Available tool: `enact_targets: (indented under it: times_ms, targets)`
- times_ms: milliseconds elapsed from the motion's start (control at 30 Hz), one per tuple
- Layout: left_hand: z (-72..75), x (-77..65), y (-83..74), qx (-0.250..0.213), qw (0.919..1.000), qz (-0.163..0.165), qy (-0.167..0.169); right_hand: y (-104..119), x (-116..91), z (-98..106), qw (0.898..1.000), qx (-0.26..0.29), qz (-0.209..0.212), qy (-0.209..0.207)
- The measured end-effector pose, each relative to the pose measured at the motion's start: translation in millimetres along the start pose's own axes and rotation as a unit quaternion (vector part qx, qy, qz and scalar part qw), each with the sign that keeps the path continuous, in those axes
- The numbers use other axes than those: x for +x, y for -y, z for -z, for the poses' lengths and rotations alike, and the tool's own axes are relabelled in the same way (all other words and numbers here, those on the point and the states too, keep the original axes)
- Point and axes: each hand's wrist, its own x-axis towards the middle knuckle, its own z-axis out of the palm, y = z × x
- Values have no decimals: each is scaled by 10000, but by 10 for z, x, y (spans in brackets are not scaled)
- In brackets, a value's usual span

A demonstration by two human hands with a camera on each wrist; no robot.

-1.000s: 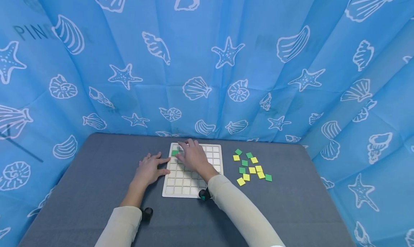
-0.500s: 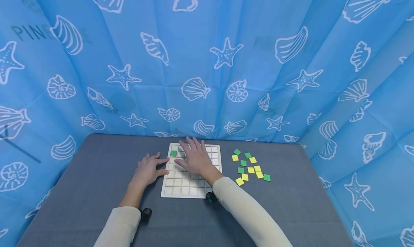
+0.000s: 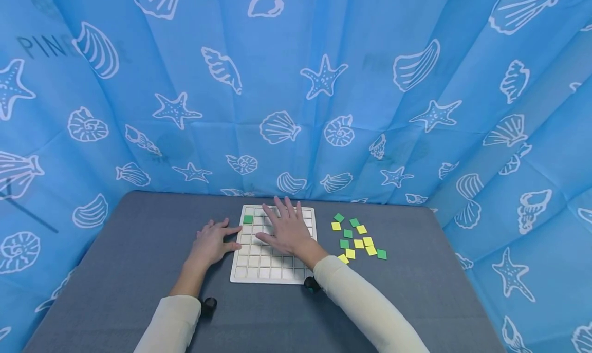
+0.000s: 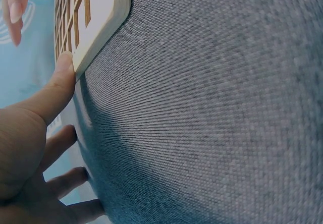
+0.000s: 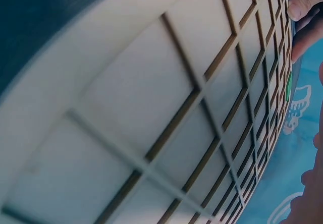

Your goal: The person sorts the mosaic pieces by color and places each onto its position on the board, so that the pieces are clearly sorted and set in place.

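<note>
A white gridded board lies on the grey table. One green square tile sits in a cell near its upper left corner; the right wrist view catches this green tile at the board's far end. My left hand rests at the board's left edge. In the left wrist view its thumb touches the rim, while the other fingers spread toward the cloth. My right hand is over the board's upper right part, palm down, fingers spread, holding nothing. It hides several cells beneath it.
Right of the board, loose green tiles and yellow tiles lie scattered on the grey cloth. A blue curtain with white shells and starfish hangs behind the table and along its sides.
My right hand has moved right across the board, away from the green tile, and its fingers have spread. My left hand has kept its place at the board's edge.
</note>
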Motion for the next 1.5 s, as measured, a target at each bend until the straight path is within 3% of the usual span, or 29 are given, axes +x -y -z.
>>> enact_targets:
  times_ms: [400, 1500]
  targets:
    - [5, -9, -5, 33, 10000, 57, -2, -214, -162, 75, 9997, -33, -213, 119]
    - [5, -5, -24, -13, 10000, 80, 25, -831, -665, 41, 9967, 528, -609, -110]
